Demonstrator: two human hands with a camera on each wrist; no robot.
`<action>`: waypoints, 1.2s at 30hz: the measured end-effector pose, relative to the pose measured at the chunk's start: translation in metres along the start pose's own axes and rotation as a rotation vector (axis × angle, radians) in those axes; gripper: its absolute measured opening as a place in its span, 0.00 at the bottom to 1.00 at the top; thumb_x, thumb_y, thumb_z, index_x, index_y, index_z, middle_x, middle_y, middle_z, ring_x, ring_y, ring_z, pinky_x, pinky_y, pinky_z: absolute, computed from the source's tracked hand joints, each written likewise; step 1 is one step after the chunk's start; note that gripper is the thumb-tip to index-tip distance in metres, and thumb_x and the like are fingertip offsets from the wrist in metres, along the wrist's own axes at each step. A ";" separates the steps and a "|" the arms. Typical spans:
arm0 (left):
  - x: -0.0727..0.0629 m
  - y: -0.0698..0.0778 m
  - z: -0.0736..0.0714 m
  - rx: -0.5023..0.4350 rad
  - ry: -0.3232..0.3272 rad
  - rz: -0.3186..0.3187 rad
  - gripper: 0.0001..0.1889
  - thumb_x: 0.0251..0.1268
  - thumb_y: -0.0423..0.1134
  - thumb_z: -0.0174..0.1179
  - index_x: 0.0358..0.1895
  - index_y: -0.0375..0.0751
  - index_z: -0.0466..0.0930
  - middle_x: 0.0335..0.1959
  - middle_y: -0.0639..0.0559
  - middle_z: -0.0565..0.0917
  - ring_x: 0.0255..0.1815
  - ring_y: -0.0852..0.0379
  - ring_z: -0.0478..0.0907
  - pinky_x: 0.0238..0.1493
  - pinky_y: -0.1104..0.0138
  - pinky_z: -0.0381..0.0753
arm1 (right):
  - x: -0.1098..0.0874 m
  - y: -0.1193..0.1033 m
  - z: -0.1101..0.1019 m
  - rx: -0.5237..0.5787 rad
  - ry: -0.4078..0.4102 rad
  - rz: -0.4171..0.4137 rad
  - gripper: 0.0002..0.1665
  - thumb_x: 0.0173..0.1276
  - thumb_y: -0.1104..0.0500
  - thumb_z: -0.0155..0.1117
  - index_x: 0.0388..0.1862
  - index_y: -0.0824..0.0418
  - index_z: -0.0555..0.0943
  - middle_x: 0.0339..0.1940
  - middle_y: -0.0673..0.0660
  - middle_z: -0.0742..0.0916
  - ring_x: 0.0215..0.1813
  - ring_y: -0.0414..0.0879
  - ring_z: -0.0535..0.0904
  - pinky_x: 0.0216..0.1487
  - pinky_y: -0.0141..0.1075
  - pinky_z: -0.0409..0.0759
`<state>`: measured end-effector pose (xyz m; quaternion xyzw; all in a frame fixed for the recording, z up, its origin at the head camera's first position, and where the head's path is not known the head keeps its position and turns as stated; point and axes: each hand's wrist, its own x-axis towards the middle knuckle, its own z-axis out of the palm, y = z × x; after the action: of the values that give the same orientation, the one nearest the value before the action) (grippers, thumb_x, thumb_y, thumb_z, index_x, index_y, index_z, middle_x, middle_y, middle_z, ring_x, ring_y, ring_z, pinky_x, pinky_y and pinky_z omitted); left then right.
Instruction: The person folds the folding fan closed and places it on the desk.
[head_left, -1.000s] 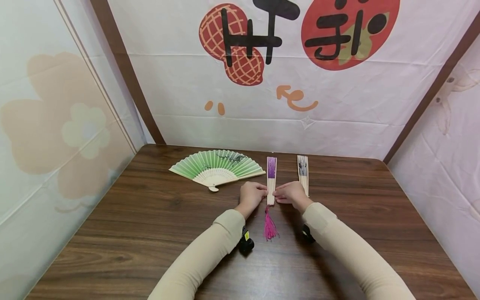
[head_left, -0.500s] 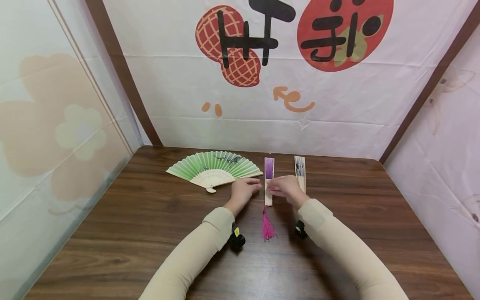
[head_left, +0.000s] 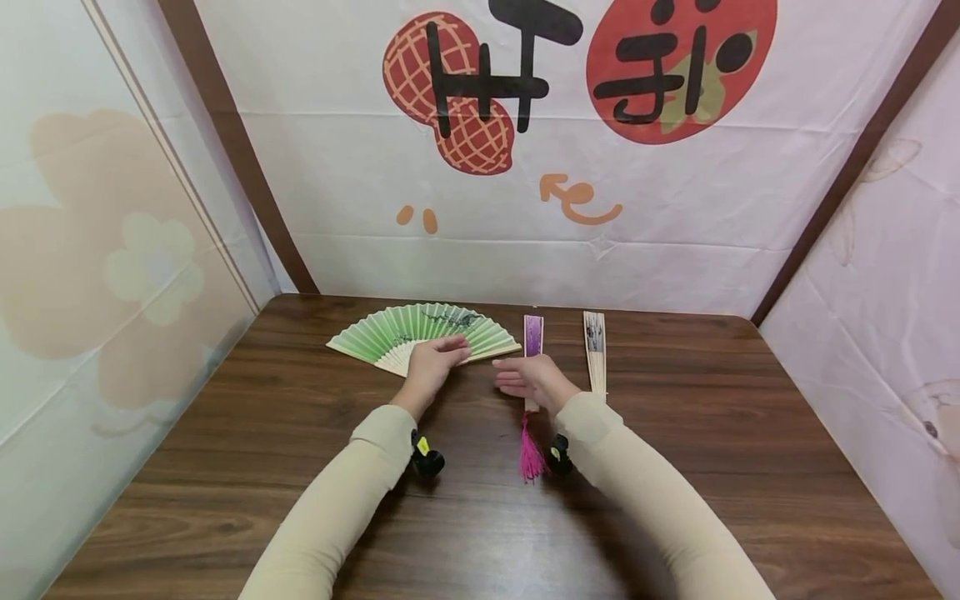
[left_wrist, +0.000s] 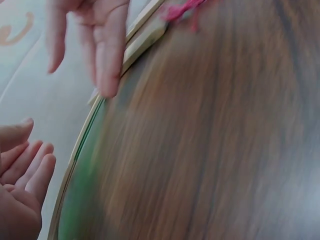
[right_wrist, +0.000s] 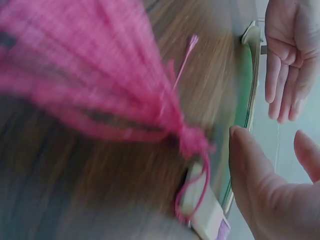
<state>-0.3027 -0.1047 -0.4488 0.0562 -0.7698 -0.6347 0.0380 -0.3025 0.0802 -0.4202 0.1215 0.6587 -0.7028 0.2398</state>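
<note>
An open green folding fan (head_left: pixel 375 332) with a dark printed pattern lies at the back left of the table. My left hand (head_left: pixel 431 367) is over its pale ribs, fingers extended and holding nothing; whether it touches the fan cannot be told. A folded purple fan (head_left: pixel 533 335) with a pink tassel (head_left: pixel 532 454) lies to the right of it. Across its lower part reaches my right hand (head_left: pixel 534 379), fingers extended and palm turned left, also holding nothing. In the left wrist view both palms face each other, apart, and the tassel (left_wrist: pixel 182 9) shows at the top.
Another folded fan (head_left: pixel 596 342), grey-patterned, lies at the right of the purple one. Brown wood makes up the tabletop (head_left: pixel 712 433). Printed cloth (head_left: pixel 450 258) hangs behind its far edge and on both sides. Small black cameras (head_left: pixel 427 458) sit at the wrists.
Both hands have moved left, away from the sides of the purple fan. The left is now over the green fan, the right across the purple one. The fans stay in place.
</note>
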 end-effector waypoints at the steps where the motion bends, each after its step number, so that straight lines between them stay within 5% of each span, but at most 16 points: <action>1: 0.001 0.000 -0.005 -0.014 -0.003 -0.007 0.20 0.65 0.35 0.66 0.59 0.33 0.81 0.58 0.40 0.84 0.62 0.50 0.80 0.57 0.71 0.83 | 0.001 0.001 0.003 0.009 -0.002 0.008 0.31 0.69 0.64 0.66 0.66 0.75 0.69 0.62 0.74 0.80 0.65 0.64 0.78 0.66 0.45 0.82; 12: 0.011 -0.009 -0.064 -0.032 0.079 -0.057 0.24 0.68 0.35 0.64 0.65 0.34 0.75 0.65 0.39 0.79 0.66 0.49 0.76 0.57 0.80 0.79 | 0.008 0.008 0.028 0.070 -0.027 0.052 0.28 0.69 0.64 0.66 0.65 0.73 0.72 0.62 0.73 0.80 0.65 0.63 0.78 0.65 0.44 0.83; 23: 0.026 -0.032 -0.123 -0.020 0.245 -0.035 0.24 0.67 0.36 0.64 0.65 0.34 0.76 0.65 0.38 0.78 0.49 0.75 0.76 0.47 0.89 0.76 | 0.014 0.014 0.047 0.143 -0.039 0.057 0.29 0.69 0.66 0.65 0.66 0.74 0.71 0.63 0.75 0.79 0.66 0.64 0.77 0.67 0.45 0.81; 36: 0.021 -0.040 -0.163 -0.036 0.325 -0.127 0.29 0.71 0.38 0.60 0.72 0.36 0.67 0.71 0.41 0.73 0.69 0.55 0.71 0.70 0.70 0.74 | 0.023 0.021 0.064 0.231 -0.080 0.071 0.28 0.70 0.66 0.63 0.67 0.74 0.69 0.66 0.74 0.77 0.69 0.63 0.74 0.71 0.44 0.78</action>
<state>-0.3005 -0.2740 -0.4566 0.2059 -0.7368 -0.6321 0.1229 -0.3025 0.0125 -0.4424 0.1435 0.5585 -0.7694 0.2747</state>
